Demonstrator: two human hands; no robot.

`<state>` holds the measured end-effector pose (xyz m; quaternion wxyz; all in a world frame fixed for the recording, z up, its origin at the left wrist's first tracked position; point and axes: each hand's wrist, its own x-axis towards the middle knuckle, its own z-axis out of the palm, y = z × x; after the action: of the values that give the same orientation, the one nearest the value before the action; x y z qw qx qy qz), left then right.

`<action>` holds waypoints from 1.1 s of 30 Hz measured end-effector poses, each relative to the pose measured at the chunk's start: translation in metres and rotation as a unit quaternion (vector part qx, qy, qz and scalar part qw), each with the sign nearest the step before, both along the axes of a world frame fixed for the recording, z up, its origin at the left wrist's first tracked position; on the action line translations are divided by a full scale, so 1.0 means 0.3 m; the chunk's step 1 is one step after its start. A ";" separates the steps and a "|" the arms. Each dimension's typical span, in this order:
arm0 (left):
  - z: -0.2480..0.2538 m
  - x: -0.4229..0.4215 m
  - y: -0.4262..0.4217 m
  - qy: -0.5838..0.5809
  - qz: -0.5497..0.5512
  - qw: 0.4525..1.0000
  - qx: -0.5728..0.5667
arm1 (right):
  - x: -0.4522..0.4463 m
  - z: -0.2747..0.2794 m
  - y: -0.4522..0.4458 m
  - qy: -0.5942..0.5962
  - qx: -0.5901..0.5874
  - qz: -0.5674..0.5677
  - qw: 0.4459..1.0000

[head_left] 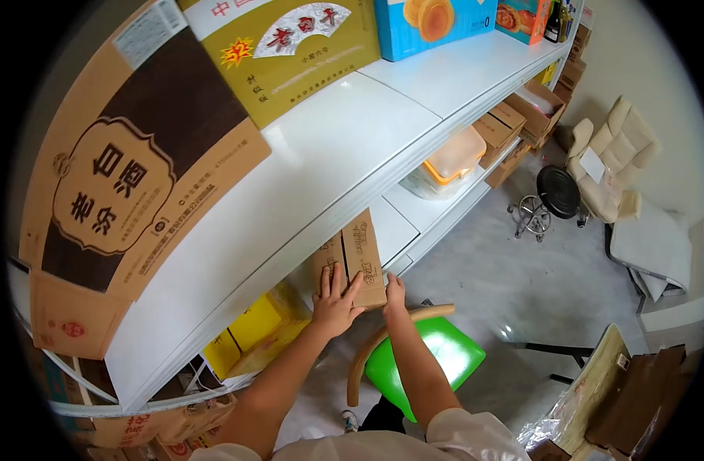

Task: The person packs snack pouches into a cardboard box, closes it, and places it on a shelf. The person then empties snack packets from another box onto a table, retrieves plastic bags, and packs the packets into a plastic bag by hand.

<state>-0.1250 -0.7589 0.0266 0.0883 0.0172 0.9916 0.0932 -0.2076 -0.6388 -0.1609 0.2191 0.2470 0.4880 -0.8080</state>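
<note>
- While both arms reach forward from the wearer's body, the two hands are close together but apart, each at the near end of a brown cardboard box.
- Left hand: fingers spread, laid on the upper face of the box.
- Right hand: against the box's near right corner; its fingers are partly hidden, so how firmly it grips cannot be told.
- The box stretches away ahead of both hands, its far end by the front edge of a white upper shelf. Whether the lower shelf bears its weight is unclear.
- Beyond the right hand, further along the lower shelf, is a clear tub with an orange-edged lid.
- To the left of the left hand, lower down, are yellow boxes.
- Nearer the wearer than the right hand, under that forearm, is a bright green chair seat.
- Far off to the right of both hands are a round black stool and a cream armchair.
</note>
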 end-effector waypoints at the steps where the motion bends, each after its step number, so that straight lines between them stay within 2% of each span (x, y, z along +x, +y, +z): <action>1: -0.004 -0.014 0.013 0.017 0.009 1.000 -0.007 | 0.039 0.094 0.010 -0.089 -0.026 -0.076 0.993; 2: -0.009 -0.022 0.028 0.033 0.017 0.999 -0.014 | 0.073 0.167 0.011 -0.177 -0.051 -0.151 0.971; 3: -0.012 -0.033 0.038 0.028 0.016 0.999 -0.011 | 0.111 0.178 0.005 -0.182 -0.048 -0.152 0.970; 4: -0.011 -0.059 0.050 0.042 0.030 0.998 -0.018 | 0.154 0.178 0.000 -0.197 -0.210 -0.105 0.952; 5: -0.007 -0.086 0.060 0.057 0.043 0.997 -0.025 | 0.188 0.172 -0.012 -0.204 -0.368 -0.058 0.905; 6: 0.002 -0.117 0.069 0.055 0.040 0.997 -0.025 | 0.190 0.151 -0.042 -0.230 -0.389 -0.048 0.891; 8: 0.021 -0.190 0.077 0.013 0.053 0.999 0.002 | 0.153 0.289 -0.053 -0.187 -0.348 -0.035 0.918; 11: -0.022 -0.292 0.061 0.058 0.018 0.998 0.005 | 0.047 0.234 -0.058 -0.170 -0.422 -0.041 0.890; 12: -0.026 -0.330 0.062 0.075 0.002 0.997 0.008 | 0.002 0.304 -0.048 -0.168 -0.422 -0.044 0.890; 14: -0.034 -0.401 0.073 0.066 -0.012 0.998 0.019 | -0.082 0.510 -0.030 -0.022 -0.211 -0.044 0.976; 15: -0.069 -0.436 0.070 0.079 -0.026 0.996 0.044 | -0.129 0.418 -0.066 0.028 -0.223 -0.084 0.971; 16: -0.088 -0.471 0.071 0.092 -0.040 0.993 0.070 | -0.173 0.391 -0.080 0.029 -0.222 -0.087 0.971; 17: -0.032 -0.502 0.086 0.023 -0.032 0.998 0.044 | -0.221 0.378 -0.088 0.028 -0.211 -0.095 0.972; 18: -0.051 -0.529 0.081 0.022 -0.036 0.998 0.046 | -0.265 0.377 -0.093 0.026 -0.199 -0.105 0.974; 19: -0.083 -0.558 0.064 0.052 -0.026 0.990 0.125 | -0.301 0.400 -0.099 0.026 -0.188 -0.116 0.975; 20: -0.097 -0.579 0.049 0.082 -0.016 0.976 0.202 | -0.346 0.286 -0.148 0.074 -0.162 -0.143 0.974; 22: -0.053 -0.586 0.027 0.062 -0.035 0.971 0.227 | -0.419 0.248 -0.173 0.135 0.012 -0.128 0.982; 23: -0.053 -0.590 0.012 0.062 -0.068 0.971 0.220 | -0.446 0.248 -0.181 0.135 0.009 -0.131 0.982; 25: -0.057 -0.590 -0.003 0.068 -0.105 0.971 0.203 | -0.488 0.267 -0.197 0.213 0.205 -0.114 0.948; 31: -0.100 -0.592 -0.013 0.061 -0.056 0.963 0.256 | -0.559 0.306 -0.203 0.257 0.282 -0.101 0.919; 33: -0.096 -0.578 -0.006 0.060 -0.049 0.965 0.249 | -0.590 0.318 -0.186 0.216 0.288 -0.064 0.931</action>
<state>-0.2982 -0.7607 -0.0020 0.0259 0.0934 0.9383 0.3319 -0.3847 -0.6946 -0.0655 -0.0246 0.1500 0.7186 -0.6786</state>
